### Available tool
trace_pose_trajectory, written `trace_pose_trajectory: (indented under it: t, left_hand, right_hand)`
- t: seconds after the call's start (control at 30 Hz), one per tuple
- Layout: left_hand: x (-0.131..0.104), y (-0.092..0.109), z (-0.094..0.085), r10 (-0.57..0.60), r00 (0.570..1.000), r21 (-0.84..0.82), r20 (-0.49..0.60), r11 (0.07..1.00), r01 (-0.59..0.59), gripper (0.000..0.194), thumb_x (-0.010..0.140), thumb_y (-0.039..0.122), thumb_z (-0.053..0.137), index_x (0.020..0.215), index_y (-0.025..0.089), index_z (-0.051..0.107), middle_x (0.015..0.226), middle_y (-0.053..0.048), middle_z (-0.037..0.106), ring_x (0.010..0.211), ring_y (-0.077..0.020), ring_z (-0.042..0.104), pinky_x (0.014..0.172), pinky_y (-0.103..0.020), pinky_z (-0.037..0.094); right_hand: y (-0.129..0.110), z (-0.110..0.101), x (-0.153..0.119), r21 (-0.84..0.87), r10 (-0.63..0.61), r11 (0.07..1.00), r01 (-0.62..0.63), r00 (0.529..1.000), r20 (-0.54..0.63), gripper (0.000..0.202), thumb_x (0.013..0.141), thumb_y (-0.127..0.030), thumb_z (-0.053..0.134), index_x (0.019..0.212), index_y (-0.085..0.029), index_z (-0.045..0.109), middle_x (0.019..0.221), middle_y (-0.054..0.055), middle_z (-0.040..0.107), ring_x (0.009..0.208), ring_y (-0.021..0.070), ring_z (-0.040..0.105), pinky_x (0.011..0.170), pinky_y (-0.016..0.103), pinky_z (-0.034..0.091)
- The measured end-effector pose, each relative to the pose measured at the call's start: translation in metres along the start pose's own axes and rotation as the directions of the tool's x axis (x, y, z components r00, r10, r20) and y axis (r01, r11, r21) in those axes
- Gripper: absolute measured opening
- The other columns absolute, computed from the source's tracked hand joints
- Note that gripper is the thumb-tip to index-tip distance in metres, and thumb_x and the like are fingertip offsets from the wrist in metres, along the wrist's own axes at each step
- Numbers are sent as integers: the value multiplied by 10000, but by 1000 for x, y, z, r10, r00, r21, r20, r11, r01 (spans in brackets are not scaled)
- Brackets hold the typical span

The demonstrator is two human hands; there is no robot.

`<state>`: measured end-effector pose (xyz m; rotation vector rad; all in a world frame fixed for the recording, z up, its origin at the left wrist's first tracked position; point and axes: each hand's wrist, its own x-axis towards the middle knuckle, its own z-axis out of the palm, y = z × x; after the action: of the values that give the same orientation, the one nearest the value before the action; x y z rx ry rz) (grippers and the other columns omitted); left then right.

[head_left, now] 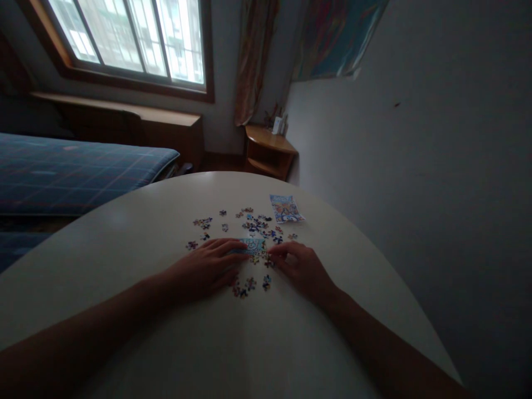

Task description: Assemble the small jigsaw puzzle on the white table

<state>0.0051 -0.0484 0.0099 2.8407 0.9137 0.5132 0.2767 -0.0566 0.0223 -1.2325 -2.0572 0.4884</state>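
A joined blue-green section of jigsaw puzzle (254,245) lies on the white table, its left part under my left hand (203,268). That hand rests flat, fingers stretched out. At the section's right edge, my right hand (298,268) has its thumb and index finger pinched together; whatever is between the fingertips is too small to make out. Loose puzzle pieces (255,225) are scattered beyond the section, and several more (250,284) lie in front of it. A creased picture sheet (286,208) is behind my right hand.
The round white table (199,343) has a curved far edge. Past it are a bed with a plaid cover (83,166), a wooden corner shelf (270,139) and a window (133,39). A bare wall (436,177) rises at the right.
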Motion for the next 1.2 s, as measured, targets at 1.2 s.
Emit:
trace_pose_trajectory:
  t: [1.2]
  left_hand:
    - [1,-1,1,24,999,18,-22,1000,-24,393,992,277,467,1383,257,510,1429,-85,528,1293,-269,510,1071,-474,446]
  right_hand:
    - [2,6,0,-209,-99,970,126,986,136,234,877,-352,697,1099,-289,736,1161,72,671,1120,250,576,1013,454,424]
